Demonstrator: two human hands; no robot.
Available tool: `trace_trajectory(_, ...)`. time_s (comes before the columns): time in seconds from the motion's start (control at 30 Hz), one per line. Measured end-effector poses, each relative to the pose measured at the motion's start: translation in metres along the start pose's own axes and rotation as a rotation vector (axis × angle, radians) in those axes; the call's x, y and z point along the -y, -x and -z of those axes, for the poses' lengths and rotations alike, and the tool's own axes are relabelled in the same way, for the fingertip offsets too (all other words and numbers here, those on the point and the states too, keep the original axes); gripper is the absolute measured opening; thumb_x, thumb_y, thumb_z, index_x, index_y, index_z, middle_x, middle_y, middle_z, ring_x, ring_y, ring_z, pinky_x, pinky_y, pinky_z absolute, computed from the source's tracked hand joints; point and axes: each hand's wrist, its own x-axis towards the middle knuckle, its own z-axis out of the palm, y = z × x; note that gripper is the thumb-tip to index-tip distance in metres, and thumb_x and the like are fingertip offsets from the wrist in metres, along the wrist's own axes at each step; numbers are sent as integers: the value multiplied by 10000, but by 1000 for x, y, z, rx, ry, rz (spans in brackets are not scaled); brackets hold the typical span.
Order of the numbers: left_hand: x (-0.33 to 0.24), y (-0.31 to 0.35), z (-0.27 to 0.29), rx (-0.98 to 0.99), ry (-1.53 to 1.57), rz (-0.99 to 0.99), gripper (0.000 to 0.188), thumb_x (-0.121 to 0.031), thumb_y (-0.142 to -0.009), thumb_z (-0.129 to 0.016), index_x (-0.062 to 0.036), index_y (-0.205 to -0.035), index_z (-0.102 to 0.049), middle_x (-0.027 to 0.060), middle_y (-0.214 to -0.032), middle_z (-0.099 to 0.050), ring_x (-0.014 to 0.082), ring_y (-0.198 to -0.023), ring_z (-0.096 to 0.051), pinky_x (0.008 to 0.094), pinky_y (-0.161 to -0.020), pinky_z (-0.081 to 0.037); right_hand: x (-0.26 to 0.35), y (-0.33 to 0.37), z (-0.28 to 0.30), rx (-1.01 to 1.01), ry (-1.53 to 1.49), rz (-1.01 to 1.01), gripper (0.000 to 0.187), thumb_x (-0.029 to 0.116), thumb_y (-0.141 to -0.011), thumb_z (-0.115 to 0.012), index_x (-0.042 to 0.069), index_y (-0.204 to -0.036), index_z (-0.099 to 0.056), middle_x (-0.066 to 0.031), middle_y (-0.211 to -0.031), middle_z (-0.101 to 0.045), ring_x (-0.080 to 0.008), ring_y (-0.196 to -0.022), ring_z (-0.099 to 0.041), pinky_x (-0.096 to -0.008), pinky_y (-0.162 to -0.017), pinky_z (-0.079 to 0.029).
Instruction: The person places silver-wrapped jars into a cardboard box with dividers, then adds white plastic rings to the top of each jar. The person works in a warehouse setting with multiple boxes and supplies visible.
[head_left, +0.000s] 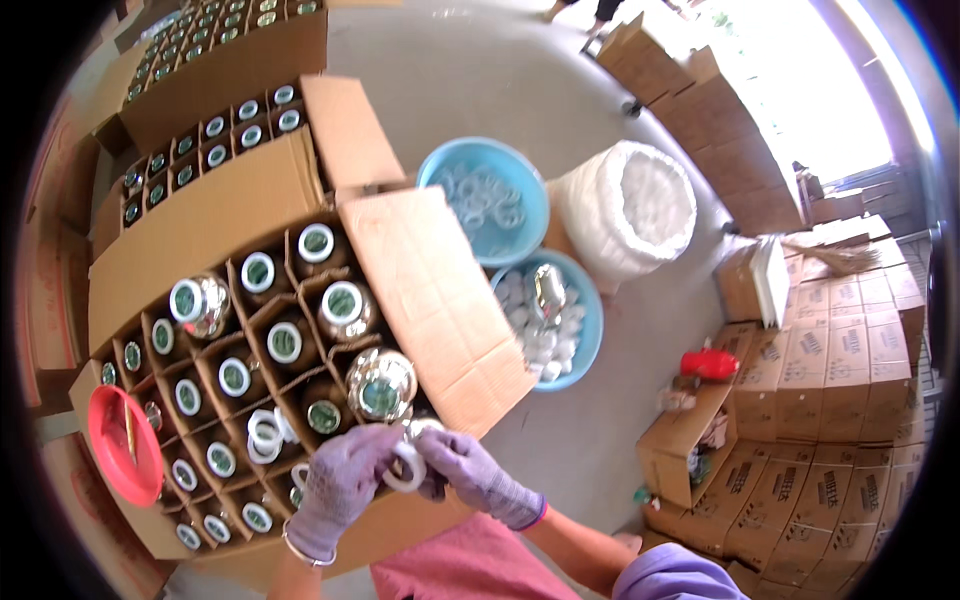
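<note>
My gloved left hand (pixel 335 490) and gloved right hand (pixel 485 478) meet over the near edge of an open carton. Between their fingertips is a white ring (pixel 405 470), pinched from both sides. Just beyond the fingers a small silvery surface (pixel 424 427) shows; whether it is held cannot be made out. A silvered glass flask liner (pixel 381 386) without a white ring sits raised right behind my hands. Other liners stand in the carton's cells, many with white rings around their mouths, such as this liner (pixel 285 342). Several loose rings (pixel 265 436) lie together left of my left hand.
A red dish (pixel 124 446) holding a stick rests at the carton's left. A carton flap (pixel 435 300) juts right. Beyond are a blue basin (pixel 483 152) of rings, another basin (pixel 595 345) with white pieces and a silvery liner, and a white sack (pixel 628 208). Stacked cartons (pixel 840 360) stand right.
</note>
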Motion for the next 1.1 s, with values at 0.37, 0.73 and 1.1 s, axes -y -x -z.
trace_trajectory(0.37,-20,31,-5,-83,-386,-57,384,-67,-767,-645,-42,-1149,-625,84,-975,-644,243,-825,-649,358,-711,-522,-3,21,-12,-41,244,22,209,290,-955,-590,83,-934,-604,39,-689,-507,-42,-550,-431,-204,-484,-343)
trace_trajectory(0.73,-32,46,-8,-204,-106,252,334,32,-818,-605,-13,-1149,-617,134,-919,-628,267,-777,-641,354,-689,-528,-10,43,-27,-291,-89,182,202,228,-965,-569,87,-822,-552,29,-654,-501,-51,-504,-434,-208,-438,-338)
trace_trajectory(1.1,15,-7,-26,-389,279,717,239,-133,-945,-564,11,-1128,-615,36,-678,-574,75,-512,-490,235,-453,-404,3,57,19,-232,-299,254,101,103,-928,-560,41,-1007,-547,-49,-887,-610,-110,-751,-570,-258,-680,-481)
